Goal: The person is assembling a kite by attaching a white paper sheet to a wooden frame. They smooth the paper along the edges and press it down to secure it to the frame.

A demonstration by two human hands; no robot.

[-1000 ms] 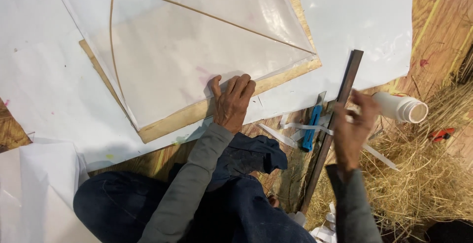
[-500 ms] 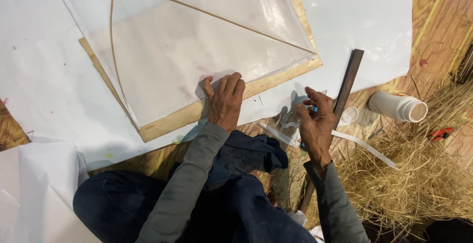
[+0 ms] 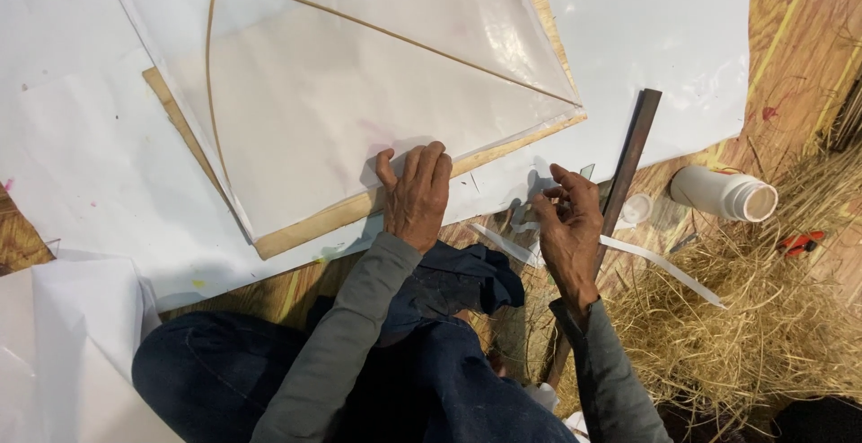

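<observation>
R hand [image 3: 567,228] raised, fingers pinched on small clear scrap, exact grip can't be told | L hand [image 3: 415,193] pressed flat, fingers spread, on kite sheet [image 3: 341,111] at board [image 3: 314,223] edge | step judged: edge fixing; scrap to be laid accurately | dark ruler [image 3: 628,160], white bottle [image 3: 723,193] beyond.

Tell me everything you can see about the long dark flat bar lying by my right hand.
The long dark flat bar is a narrow, straight strip, dark brown, like metal or dark wood; the material is unclear. It lies flat and slanted on the yellow wooden floor, its squared upper end overlapping the edge of a white sheet. Its lower end runs under the right hand and forearm, hidden there. The hand's fingers are beside it; contact cannot be told. A thin white strip crosses it.
</observation>
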